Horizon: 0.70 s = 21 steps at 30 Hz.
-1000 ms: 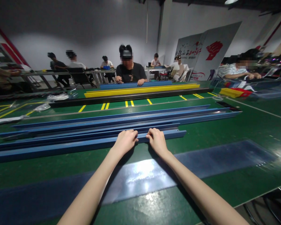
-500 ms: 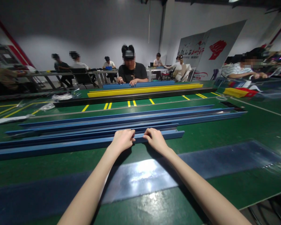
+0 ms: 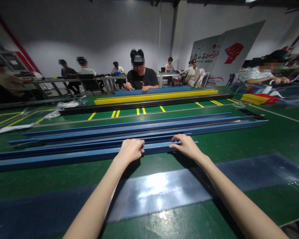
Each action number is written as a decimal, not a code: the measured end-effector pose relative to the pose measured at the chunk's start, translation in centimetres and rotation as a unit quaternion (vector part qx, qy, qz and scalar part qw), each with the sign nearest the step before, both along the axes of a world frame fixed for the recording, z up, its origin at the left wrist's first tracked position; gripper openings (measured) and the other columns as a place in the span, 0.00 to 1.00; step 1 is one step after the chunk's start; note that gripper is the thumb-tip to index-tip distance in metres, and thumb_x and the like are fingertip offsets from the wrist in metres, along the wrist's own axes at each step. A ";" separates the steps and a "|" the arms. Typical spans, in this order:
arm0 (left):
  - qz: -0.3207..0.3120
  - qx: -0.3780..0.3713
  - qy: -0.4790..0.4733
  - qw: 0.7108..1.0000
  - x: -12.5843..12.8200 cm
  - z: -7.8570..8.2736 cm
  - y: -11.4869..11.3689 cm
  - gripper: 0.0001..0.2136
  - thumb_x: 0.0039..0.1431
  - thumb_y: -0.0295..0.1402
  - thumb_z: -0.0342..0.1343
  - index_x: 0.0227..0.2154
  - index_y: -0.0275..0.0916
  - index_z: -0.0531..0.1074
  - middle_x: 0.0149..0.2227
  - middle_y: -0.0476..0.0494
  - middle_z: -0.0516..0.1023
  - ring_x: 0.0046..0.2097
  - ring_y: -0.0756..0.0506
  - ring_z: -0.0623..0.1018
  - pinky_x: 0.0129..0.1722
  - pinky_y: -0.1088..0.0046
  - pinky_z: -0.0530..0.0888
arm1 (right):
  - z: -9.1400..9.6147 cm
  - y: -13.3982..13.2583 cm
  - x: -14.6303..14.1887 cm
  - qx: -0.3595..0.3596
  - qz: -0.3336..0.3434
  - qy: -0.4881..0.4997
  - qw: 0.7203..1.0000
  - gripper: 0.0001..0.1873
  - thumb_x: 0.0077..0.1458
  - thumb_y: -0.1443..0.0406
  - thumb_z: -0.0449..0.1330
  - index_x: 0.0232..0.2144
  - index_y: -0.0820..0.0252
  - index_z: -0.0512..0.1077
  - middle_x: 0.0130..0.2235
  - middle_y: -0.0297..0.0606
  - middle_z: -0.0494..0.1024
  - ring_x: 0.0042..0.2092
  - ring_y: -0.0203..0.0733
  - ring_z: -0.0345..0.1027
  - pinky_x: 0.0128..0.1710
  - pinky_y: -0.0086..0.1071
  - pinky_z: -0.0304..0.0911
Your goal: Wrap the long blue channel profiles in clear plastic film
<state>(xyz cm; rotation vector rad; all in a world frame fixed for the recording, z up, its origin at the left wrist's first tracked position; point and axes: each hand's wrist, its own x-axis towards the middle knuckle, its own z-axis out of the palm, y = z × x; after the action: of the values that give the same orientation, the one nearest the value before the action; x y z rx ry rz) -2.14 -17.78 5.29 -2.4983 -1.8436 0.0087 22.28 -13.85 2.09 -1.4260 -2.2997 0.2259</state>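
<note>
I saw the nearest blue rail [image 3: 64, 158] lying crosswise at twelve o'clock. The left hand [image 3: 131, 150] was clenched over its edge; the right hand [image 3: 186, 145], at its three o'clock, seemingly gripped it too.

The nearest blue rail [image 3: 64, 157], under the bare skin of the left hand [image 3: 131, 150] and right hand [image 3: 186, 146], has a smooth, satin coat with a dull sheen along its top edge; whether it is painted metal or plastic cannot be told. The further blue rails [image 3: 129, 127] share that finish. The table top [image 3: 239, 139] is a smooth green mat, faintly glossy. On it a clear plastic strip [image 3: 151, 189] is highly glossy and mirrors the lamps. The yellow rail [image 3: 154, 95] looks smooth and satin, the black rail [image 3: 144, 103] matt. Crinkled clear plastic wrapping [image 3: 64, 104] glints
</note>
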 end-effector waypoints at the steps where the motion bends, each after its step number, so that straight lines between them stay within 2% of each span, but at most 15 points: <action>1: 0.002 -0.001 0.002 1.000 0.1 0.0 0.0 0.05 0.50 0.31 0.50 0.30 0.42 0.70 0.35 0.47 0.77 0.38 0.44 0.75 0.29 0.74 0.63 | -0.1 0.1 0.2 0.000 0.000 0.002 1.000 0.13 0.46 0.55 0.59 0.29 0.59 0.71 0.33 0.37 0.74 0.37 0.40 0.65 0.36 0.30 0.54; 7: -0.010 -0.013 -0.021 1.000 0.9 0.3 0.3 0.07 0.51 0.29 0.50 0.33 0.43 0.69 0.36 0.48 0.76 0.39 0.45 0.74 0.29 0.75 0.64 | -0.8 0.2 0.2 -0.024 -0.013 0.066 0.997 0.11 0.47 0.56 0.58 0.25 0.57 0.71 0.31 0.34 0.75 0.35 0.39 0.66 0.35 0.29 0.54; 11: -0.046 -0.016 -0.064 0.997 2.4 0.2 0.9 0.08 0.53 0.39 0.51 0.35 0.43 0.68 0.38 0.49 0.75 0.39 0.46 0.74 0.30 0.75 0.65 | -1.2 0.3 0.3 -0.016 -0.007 0.057 0.998 0.12 0.47 0.55 0.57 0.25 0.57 0.72 0.31 0.33 0.76 0.36 0.40 0.66 0.35 0.30 0.53; 17: -0.090 0.039 -0.060 0.993 4.9 -1.6 2.0 0.17 0.59 0.46 0.40 0.35 0.40 0.69 0.37 0.46 0.75 0.39 0.44 0.74 0.33 0.73 0.67 | -1.5 -0.2 0.2 0.018 0.004 0.012 1.000 0.13 0.52 0.56 0.54 0.27 0.56 0.72 0.30 0.32 0.76 0.35 0.38 0.65 0.36 0.31 0.49; 21: -0.080 0.060 -0.044 0.994 5.6 -3.2 2.1 0.22 0.60 0.47 0.35 0.33 0.39 0.70 0.35 0.44 0.75 0.38 0.45 0.74 0.32 0.73 0.67 | -1.8 -0.8 0.1 0.078 0.019 -0.078 0.994 0.16 0.57 0.58 0.48 0.27 0.59 0.70 0.30 0.34 0.75 0.36 0.38 0.63 0.36 0.32 0.46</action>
<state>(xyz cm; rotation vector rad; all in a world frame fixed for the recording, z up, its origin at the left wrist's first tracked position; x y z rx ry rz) 3.49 -15.65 2.10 -2.5920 -1.6124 -0.2130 22.40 -14.64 0.28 -1.3658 -2.4106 -0.0558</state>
